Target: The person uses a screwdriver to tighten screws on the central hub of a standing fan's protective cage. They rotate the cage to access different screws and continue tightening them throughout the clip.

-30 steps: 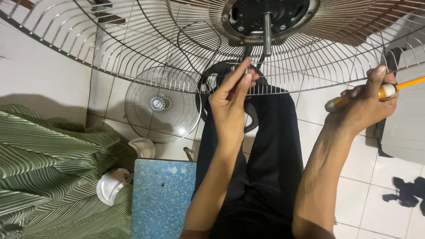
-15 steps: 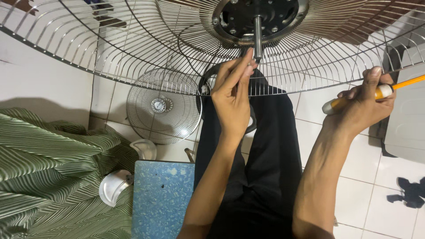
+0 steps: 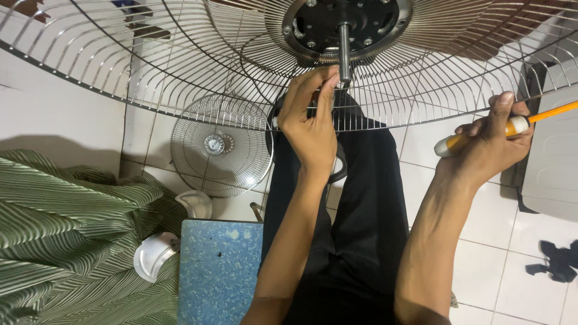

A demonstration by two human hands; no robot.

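A large wire fan guard (image 3: 150,66) fills the far part of the view, tilted toward the person, with a dark round motor housing (image 3: 349,24) at its centre and a metal shaft (image 3: 344,51) sticking out of it toward the camera. The left hand (image 3: 310,129) is raised to the near end of that shaft, its fingers (image 3: 325,96) drawn together and pinching at the shaft's tip; whether they grip a small part there cannot be told. The right hand (image 3: 490,144) is held off to the right, just near of the guard's rim and well apart from the shaft, its fingers wrapped tightly around the white and orange handle of a screwdriver (image 3: 512,127), which points out to the right. Under both forearms lie the person's legs in black trousers (image 3: 361,210). On the white tiled floor (image 3: 481,222), to the left of the legs, a smaller round fan guard (image 3: 220,144) lies flat, and near of it sit two white plastic pieces (image 3: 153,256) beside a blue speckled block (image 3: 217,271). A green striped cloth (image 3: 66,235) covers the near left corner.
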